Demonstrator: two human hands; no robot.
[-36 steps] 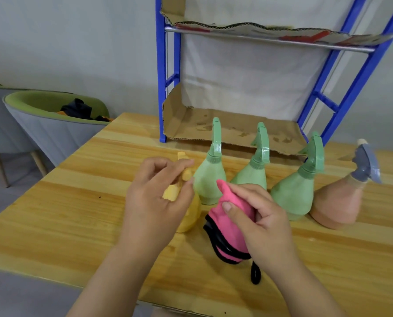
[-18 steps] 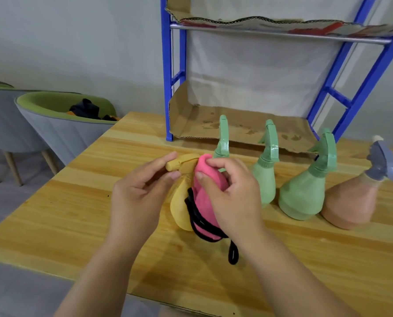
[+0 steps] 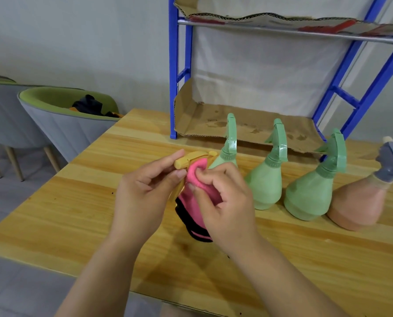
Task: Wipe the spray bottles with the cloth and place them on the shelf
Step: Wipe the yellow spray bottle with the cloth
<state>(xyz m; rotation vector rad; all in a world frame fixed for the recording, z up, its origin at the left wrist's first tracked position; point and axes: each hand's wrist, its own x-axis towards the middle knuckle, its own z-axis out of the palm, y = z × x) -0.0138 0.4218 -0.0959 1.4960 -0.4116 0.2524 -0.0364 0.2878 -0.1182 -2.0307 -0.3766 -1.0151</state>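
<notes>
My left hand grips the yellow spray bottle by its nozzle head, holding it tilted above the table. My right hand presses the pink cloth with black trim against the bottle's neck and body, which the cloth mostly hides. Three green spray bottles stand in a row on the table behind my hands. A tan bottle with a grey head leans at the right end. The blue shelf, lined with cardboard, stands behind them.
The wooden table extends left and toward me. A grey and green chair with dark items on it stands beyond the table's left edge. An upper shelf level also carries cardboard.
My left hand lifted and tilted the yellow bottle. My right hand brought the pink cloth from the table up against it and shifted it toward the neck.
</notes>
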